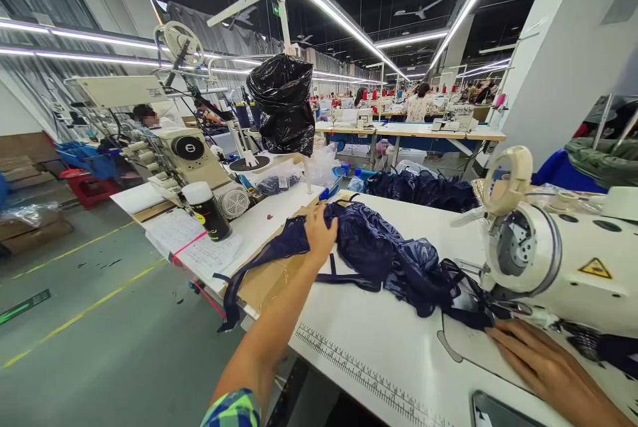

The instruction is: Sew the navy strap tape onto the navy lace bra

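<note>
My left hand [319,234] reaches out across the white table [379,341] and grips the far end of a pile of dark navy lace garments [383,251]. Navy straps trail from the pile over the table's left edge. My right hand [541,364] lies flat, palm down, on the table near the needle area of the white sewing machine [563,261]. Its fingertips touch the near end of the navy fabric under the machine head.
A black cylinder with a white cap [207,211] stands on papers at the left. A black plastic bag [284,105] hangs above another machine [192,158]. More navy garments [423,188] lie behind. Other workers sit at distant tables. A phone [503,412] lies at the near edge.
</note>
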